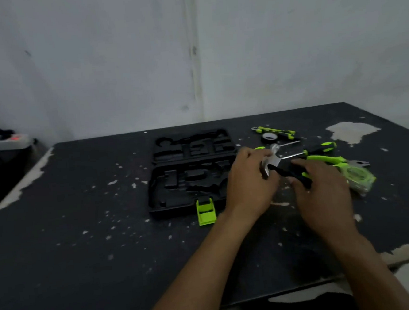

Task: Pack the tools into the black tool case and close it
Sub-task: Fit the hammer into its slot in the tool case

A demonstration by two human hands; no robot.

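The black tool case (176,181) lies open and flat on the dark table, its moulded slots empty, a green latch (205,211) at its front edge. Just right of the case, both hands hold a small hammer (276,164). My left hand (249,180) grips its silver head. My right hand (323,189) holds its black and green handle. Behind them lie a green and black screwdriver (318,148), a second screwdriver's shaft (289,143), green pliers (328,159), a utility knife (273,131), a roll of black tape (270,137) and a clear packet (360,175).
The table (107,236) is dark with chipped white patches; its front edge runs along the bottom right. A grey wall stands close behind. A white power strip (4,142) with a red light sits on a separate surface at far left.
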